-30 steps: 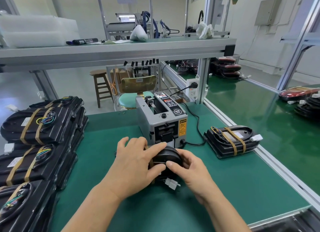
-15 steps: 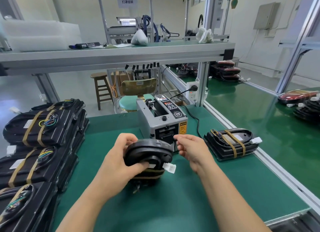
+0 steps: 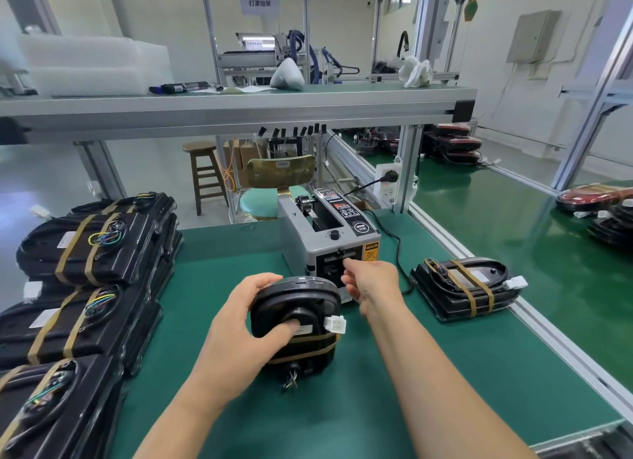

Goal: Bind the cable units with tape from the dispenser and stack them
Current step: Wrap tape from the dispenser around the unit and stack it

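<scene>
The left hand (image 3: 239, 332) grips the black cable unit (image 3: 301, 297), fingers curled round it, in the middle of the desk (image 3: 342, 417). The right hand (image 3: 373, 282) is at the mouth of the tape dispenser (image 3: 298, 239). I cannot tell if its fingers pinch anything.

Black cable unit (image 3: 296, 316) tilted upright before grey tape dispenser (image 3: 329, 239)

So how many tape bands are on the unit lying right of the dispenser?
2. Both cross the bound unit side by side: one band nearer its white plug, the other band nearer its coloured wires. None seems hidden.
</scene>
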`<move>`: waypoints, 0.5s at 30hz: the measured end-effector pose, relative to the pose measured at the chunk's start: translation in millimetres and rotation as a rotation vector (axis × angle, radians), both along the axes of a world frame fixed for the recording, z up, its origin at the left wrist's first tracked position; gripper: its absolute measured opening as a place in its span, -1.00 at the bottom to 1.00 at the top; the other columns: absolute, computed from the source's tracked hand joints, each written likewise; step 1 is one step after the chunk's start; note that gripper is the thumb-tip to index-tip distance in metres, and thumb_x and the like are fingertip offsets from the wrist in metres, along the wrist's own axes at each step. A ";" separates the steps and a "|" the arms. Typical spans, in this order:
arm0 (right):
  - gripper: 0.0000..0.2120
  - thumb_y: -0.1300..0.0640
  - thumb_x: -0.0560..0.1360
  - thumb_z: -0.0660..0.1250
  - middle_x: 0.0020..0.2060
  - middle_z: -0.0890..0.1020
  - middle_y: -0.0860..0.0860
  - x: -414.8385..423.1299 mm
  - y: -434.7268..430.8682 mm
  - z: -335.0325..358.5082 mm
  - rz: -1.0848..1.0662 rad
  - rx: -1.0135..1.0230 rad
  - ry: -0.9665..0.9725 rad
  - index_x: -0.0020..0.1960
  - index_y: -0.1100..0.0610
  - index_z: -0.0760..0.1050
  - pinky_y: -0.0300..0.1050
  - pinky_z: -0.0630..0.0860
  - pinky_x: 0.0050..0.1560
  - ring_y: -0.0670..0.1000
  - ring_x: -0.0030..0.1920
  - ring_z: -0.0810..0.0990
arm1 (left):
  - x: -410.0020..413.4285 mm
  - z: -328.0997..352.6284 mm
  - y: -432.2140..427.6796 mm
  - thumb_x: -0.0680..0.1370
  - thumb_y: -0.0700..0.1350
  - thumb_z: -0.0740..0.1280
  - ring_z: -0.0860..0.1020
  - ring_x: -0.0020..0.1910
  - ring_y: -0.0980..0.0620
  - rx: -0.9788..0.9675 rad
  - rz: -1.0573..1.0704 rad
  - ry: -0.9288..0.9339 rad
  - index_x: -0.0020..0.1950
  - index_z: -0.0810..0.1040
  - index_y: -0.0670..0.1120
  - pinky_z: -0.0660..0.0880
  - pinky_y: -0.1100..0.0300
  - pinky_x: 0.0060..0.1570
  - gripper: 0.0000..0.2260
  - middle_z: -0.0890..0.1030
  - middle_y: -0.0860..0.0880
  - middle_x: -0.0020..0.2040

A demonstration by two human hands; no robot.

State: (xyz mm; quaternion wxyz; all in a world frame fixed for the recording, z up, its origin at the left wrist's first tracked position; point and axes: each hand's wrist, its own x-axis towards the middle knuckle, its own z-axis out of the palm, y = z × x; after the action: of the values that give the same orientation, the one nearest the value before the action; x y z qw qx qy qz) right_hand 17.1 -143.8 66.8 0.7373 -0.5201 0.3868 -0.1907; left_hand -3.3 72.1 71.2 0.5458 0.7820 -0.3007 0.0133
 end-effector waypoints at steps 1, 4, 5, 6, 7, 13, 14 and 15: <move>-0.84 0.30 0.46 0.40 -0.51 0.57 0.03 1.7 1.8 -0.7 -0.026 0.004 0.004 -0.29 0.23 0.52 -0.31 0.39 -0.58 -0.07 -0.49 0.47 | -0.9 1.1 -1.9 0.32 0.01 0.47 0.54 0.12 0.22 -0.002 0.013 -0.011 0.15 0.48 0.23 0.37 0.47 0.05 -0.57 0.60 0.22 0.09; -0.85 0.29 0.42 0.36 -0.61 0.55 -0.02 6.1 7.7 -2.2 -0.076 -0.042 0.036 -0.32 0.21 0.53 -0.24 0.38 -0.51 -0.05 -0.49 0.45 | -3.3 2.9 -7.1 0.32 -0.05 0.55 0.51 0.14 0.29 -0.005 0.059 -0.057 0.22 0.46 0.22 0.31 0.59 0.02 -0.47 0.55 0.31 0.08; -0.85 0.28 0.42 0.35 -0.61 0.55 -0.04 6.3 9.3 -2.2 -0.083 -0.074 0.048 -0.33 0.19 0.53 -0.20 0.39 -0.46 -0.04 -0.48 0.45 | -3.9 2.8 -8.8 0.34 -0.13 0.56 0.51 0.16 0.27 -0.010 0.072 -0.091 0.24 0.46 0.20 0.31 0.58 0.05 -0.44 0.55 0.31 0.09; -0.84 0.26 0.42 0.34 -0.61 0.55 -0.04 5.8 10.8 -1.8 -0.082 -0.101 0.054 -0.33 0.18 0.53 -0.16 0.40 -0.40 -0.03 -0.46 0.45 | -4.6 2.5 -10.6 0.35 -0.21 0.56 0.51 0.18 0.25 -0.018 0.081 -0.131 0.25 0.47 0.17 0.31 0.56 0.08 -0.43 0.55 0.28 0.10; -0.84 0.25 0.43 0.34 -0.58 0.56 -0.05 3.9 11.9 -1.1 -0.077 -0.114 0.051 -0.33 0.17 0.53 -0.14 0.42 -0.35 -0.02 -0.44 0.46 | -5.7 1.9 -12.4 0.35 -0.27 0.55 0.51 0.18 0.23 -0.031 0.090 -0.170 0.24 0.48 0.14 0.33 0.54 0.09 -0.44 0.56 0.26 0.10; -0.89 0.23 0.47 0.43 -0.40 0.58 -0.01 -43.9 31.4 23.5 -0.007 0.070 -0.215 -0.22 0.15 0.56 -0.27 0.45 -0.42 -0.09 -0.40 0.52 | -14.0 -6.6 -21.6 0.34 -0.24 0.55 0.55 0.12 0.16 -0.128 0.169 -0.315 0.14 0.53 0.07 0.37 0.49 0.10 -0.55 0.58 0.19 0.06; -0.90 0.24 0.46 0.44 -0.41 0.60 -0.02 -56.7 39.9 31.8 0.036 0.075 -0.279 -0.22 0.15 0.58 -0.28 0.46 -0.42 -0.10 -0.40 0.55 | -14.6 -8.2 -23.1 0.34 -0.21 0.54 0.54 0.15 0.15 -0.144 0.188 -0.356 0.15 0.55 0.03 0.36 0.46 0.15 -0.57 0.57 0.17 0.10; -0.90 0.25 0.46 0.44 -0.42 0.62 -0.03 -68.2 48.3 38.7 0.087 0.078 -0.341 -0.24 0.16 0.61 -0.30 0.47 -0.44 -0.13 -0.42 0.58 | -14.8 -10.1 -24.4 0.33 -0.19 0.52 0.52 0.18 0.13 -0.156 0.210 -0.397 0.16 0.56 -0.01 0.37 0.42 0.20 -0.58 0.56 0.14 0.13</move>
State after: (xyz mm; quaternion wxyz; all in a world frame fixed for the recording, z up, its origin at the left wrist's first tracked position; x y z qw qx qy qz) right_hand -51.1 -95.5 105.5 0.8193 -0.4677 0.2403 -0.2288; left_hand -18.1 47.7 61.1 0.5305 0.7465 -0.3169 0.2468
